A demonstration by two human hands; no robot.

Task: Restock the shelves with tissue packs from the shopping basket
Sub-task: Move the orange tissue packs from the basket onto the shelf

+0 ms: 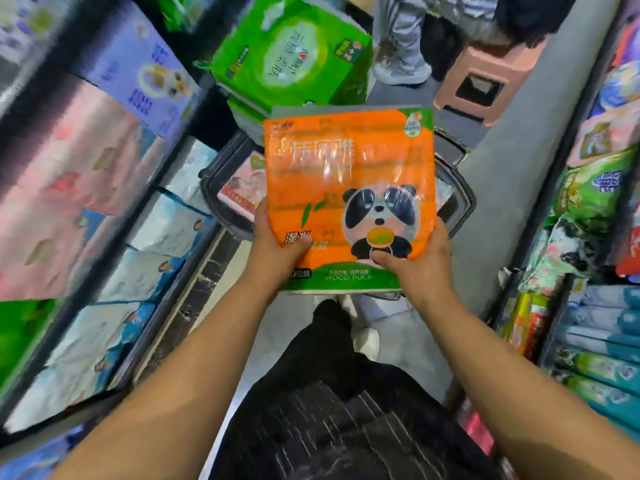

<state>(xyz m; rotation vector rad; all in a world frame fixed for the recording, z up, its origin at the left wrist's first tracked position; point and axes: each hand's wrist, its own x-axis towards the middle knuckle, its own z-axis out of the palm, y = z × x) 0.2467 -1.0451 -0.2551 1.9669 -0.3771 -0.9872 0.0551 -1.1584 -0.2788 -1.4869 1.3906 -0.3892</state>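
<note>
An orange tissue pack (346,174) with a panda print and a green bottom band is held flat above the dark shopping basket (221,188). My left hand (277,244) grips its lower left edge, thumb on the front. My right hand (415,261) grips its lower right corner, thumb pressed on the panda. Inside the basket a pink tissue pack (242,188) shows to the left of the orange one. The rest of the basket's inside is hidden by the pack.
Shelves on the left (86,209) hold pink, lilac and white-blue tissue packs. Shelves on the right (595,209) hold green and blue packs. Green packs (287,60) are stacked beyond the basket. A pink stool (485,81) and a person's legs (405,46) stand in the aisle.
</note>
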